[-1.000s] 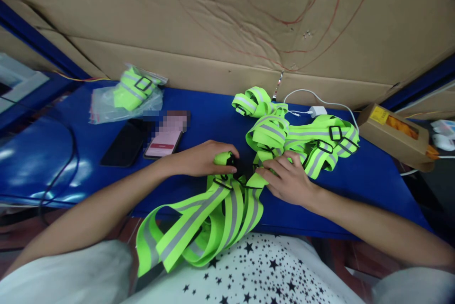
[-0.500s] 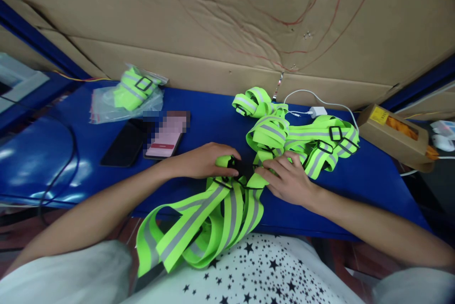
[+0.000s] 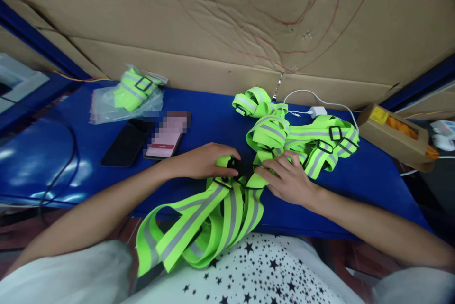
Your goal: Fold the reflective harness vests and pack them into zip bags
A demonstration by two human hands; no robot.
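Neon green reflective straps (image 3: 199, 218) with grey stripes and black buckles hang in loops over the table's front edge against my shirt. My left hand (image 3: 209, 161) is closed around a folded end of these straps, beside a black buckle. Across a small gap, my right hand (image 3: 287, 178) grips another part of the strap near a dark buckle, its fingertips pressed on the band. Just beyond my right hand lies a heap of similar reflective straps (image 3: 270, 131) with several black slide buckles. My right palm hides part of the heap.
Two phones, one dark (image 3: 122, 145) and one lit (image 3: 167, 135), lie left of my hands on the blue table (image 3: 209, 124). Behind them sits a clear plastic bag (image 3: 103, 102) with a bundled strap. A white charger (image 3: 317, 112) and a cardboard box (image 3: 394, 138) stand at right.
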